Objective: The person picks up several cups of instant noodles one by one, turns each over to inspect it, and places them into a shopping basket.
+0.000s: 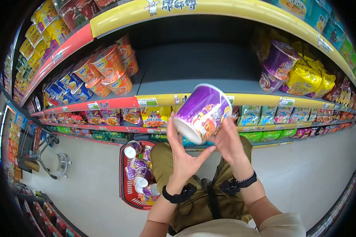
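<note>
A purple instant noodle cup (206, 110) is held tilted in front of the shelf, its pale bottom turned down and left. My left hand (182, 154) supports its left side, fingers against the wall and thumb stretched out below. On the lower right side, my right hand (229, 140) grips the same cup; some of its fingers are hidden behind it. Beyond the cup is a dark shelf board (186, 65). Two stacked purple noodle cups (280, 59) stand at its right, beside yellow noodle packs (306, 77).
On the floor by my left leg sits a red shopping basket (124, 189) holding several purple cups and packs. Orange noodle cups (108, 65) are stacked on the shelf at left. Bagged noodles (156, 116) line the lower shelf. A cart (37, 148) stands far left.
</note>
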Motion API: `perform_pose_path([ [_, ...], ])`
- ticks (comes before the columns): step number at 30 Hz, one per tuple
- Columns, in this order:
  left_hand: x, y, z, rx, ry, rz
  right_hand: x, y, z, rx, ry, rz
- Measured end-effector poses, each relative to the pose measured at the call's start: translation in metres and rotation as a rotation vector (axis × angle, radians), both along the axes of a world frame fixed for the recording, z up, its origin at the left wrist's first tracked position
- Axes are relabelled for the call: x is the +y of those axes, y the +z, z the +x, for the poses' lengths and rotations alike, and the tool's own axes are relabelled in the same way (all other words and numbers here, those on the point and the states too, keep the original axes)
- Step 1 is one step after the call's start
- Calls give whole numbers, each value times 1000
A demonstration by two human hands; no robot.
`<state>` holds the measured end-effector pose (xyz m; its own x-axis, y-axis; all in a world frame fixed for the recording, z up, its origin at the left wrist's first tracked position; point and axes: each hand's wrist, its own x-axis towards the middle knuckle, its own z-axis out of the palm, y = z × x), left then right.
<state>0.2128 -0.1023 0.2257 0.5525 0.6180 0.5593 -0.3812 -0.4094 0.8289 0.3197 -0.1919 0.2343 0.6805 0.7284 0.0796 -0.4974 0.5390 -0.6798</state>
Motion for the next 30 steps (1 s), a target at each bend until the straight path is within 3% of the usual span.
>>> perform_pose_path([
  [3,0,0,-17,35,47,-14,-8,-20,-21,110,192,-104],
  [4,1,-2,-22,64,115,28,-6,-14,-31,75,90,-203],
  [7,-6,-1,-35,52,172,41,-9,-24,-34,-50,67,-351],
  [22,-27,-1,-58,-28,175,124,-18,-35,-44,-121,-48,-374],
  [28,-25,-4,-65,-53,181,100,-11,-45,-48,-233,-48,-363],
  [30,-20,-6,-70,54,231,90,-8,-44,-50,-344,-71,-386],
])
